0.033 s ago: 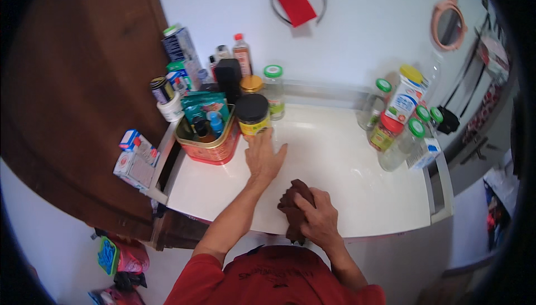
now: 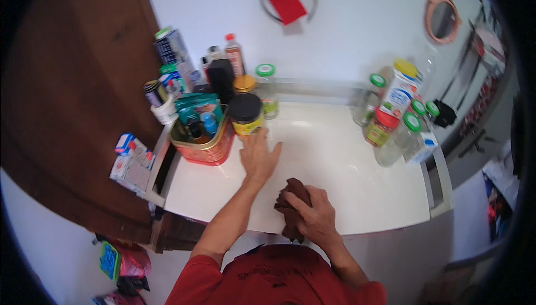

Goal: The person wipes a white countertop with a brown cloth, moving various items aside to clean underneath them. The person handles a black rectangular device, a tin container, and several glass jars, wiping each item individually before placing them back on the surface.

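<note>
My left hand [image 2: 259,157] reaches over the white tabletop, fingers stretched forward and thumb spread apart. Its fingertips are at the lower front of a jar with a black lid and yellow label [image 2: 246,114]; whether they press on it I cannot tell. Close to the table's front edge, my right hand [image 2: 317,215] grips a bunched brown cloth [image 2: 292,193]. Left of the jar sits a red and gold tin [image 2: 209,152] holding a green pouch [image 2: 198,106] and a small blue-topped bottle [image 2: 209,123]. Behind the jar stand a green-lidded glass jar [image 2: 268,94] and a gold-lidded jar [image 2: 244,85].
Several glass jars [image 2: 393,149] with green lids, a red-lidded jar [image 2: 379,126] and a yellow-capped white container [image 2: 398,95] crowd the table's right side. Bottles [image 2: 234,56] and boxes [image 2: 174,48] stand back left. Low rails [image 2: 157,168] flank the white tabletop [image 2: 329,154].
The whole view has shifted slightly, so things appear a little farther left. My hands keep the same places relative to the jar and the cloth.
</note>
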Motion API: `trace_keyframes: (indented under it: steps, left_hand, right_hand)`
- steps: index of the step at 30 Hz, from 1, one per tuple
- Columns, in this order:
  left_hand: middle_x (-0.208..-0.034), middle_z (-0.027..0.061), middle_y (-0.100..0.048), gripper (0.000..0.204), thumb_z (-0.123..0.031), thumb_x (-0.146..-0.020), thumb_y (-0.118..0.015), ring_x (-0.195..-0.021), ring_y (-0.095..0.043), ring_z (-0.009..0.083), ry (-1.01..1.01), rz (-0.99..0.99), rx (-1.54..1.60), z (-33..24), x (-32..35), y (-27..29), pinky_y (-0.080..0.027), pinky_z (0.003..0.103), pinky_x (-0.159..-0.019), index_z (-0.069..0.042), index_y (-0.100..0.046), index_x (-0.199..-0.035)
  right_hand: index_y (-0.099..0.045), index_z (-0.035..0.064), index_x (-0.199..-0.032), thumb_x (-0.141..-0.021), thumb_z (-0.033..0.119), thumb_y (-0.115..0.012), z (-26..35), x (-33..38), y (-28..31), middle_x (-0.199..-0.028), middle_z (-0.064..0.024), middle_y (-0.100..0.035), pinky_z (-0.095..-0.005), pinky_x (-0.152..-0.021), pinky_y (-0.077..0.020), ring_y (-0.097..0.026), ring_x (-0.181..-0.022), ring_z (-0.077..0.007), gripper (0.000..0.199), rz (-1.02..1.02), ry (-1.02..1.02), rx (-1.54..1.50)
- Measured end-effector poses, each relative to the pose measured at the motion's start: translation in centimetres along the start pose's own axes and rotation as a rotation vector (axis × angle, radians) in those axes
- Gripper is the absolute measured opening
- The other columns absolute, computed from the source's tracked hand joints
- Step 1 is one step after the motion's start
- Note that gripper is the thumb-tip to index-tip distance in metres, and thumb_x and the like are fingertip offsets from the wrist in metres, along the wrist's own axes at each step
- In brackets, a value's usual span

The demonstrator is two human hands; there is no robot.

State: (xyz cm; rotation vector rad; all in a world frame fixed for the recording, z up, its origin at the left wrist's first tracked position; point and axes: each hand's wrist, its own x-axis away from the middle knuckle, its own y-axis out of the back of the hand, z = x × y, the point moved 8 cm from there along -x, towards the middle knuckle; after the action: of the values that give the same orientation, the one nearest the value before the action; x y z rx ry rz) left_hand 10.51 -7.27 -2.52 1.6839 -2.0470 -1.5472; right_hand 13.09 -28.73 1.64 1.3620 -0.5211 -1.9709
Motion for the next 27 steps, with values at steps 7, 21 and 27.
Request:
trace_keyframes:
  steps: [7, 21, 27]
  left_hand:
    - [-0.091, 0.0067, -0.060, 0.037, -0.012, -0.072, -0.076, -0.087, -0.057, 0.0259, -0.331, 0.067, 0.318, -7.8, 2.4, 2.6, -0.046, 0.037, -0.076, -0.008, -0.062, -0.106]
    - [-0.116, 0.0104, -0.050, 0.076, -0.021, -0.069, -0.083, -0.104, -0.051, 0.0216, -0.268, 0.174, 0.740, -27.0, 4.4, -9.4, -0.046, 0.035, -0.082, -0.003, -0.041, -0.129]
    - [-0.113, 0.0165, -0.047, 0.078, -0.019, -0.063, -0.084, -0.108, -0.045, 0.0357, -0.197, 0.076, 0.649, -28.2, 5.3, -11.7, -0.038, 0.046, -0.094, -0.002, -0.040, -0.125]
  right_hand:
    - [-0.067, 0.0155, -0.107, -0.068, 0.008, -0.067, -7.9, 3.8, 5.9, -0.122, -0.0093, -0.051, -0.0423, -0.080, -0.0425, -0.047, -0.112, -0.0341, 0.039, -0.036, -0.203, 0.395]
    - [-0.068, 0.0242, -0.105, -0.072, 0.019, -0.068, -13.4, 8.8, 13.9, -0.127, -0.0113, -0.047, -0.0466, -0.085, -0.0353, -0.044, -0.115, -0.0350, 0.034, 0.060, -0.307, 0.363]
    - [-0.067, 0.0176, -0.098, -0.068, 0.021, -0.075, -14.4, 9.2, 14.0, -0.115, -0.0104, -0.051, -0.0427, -0.079, -0.0377, -0.048, -0.106, -0.0322, 0.032, -0.016, -0.237, 0.318]
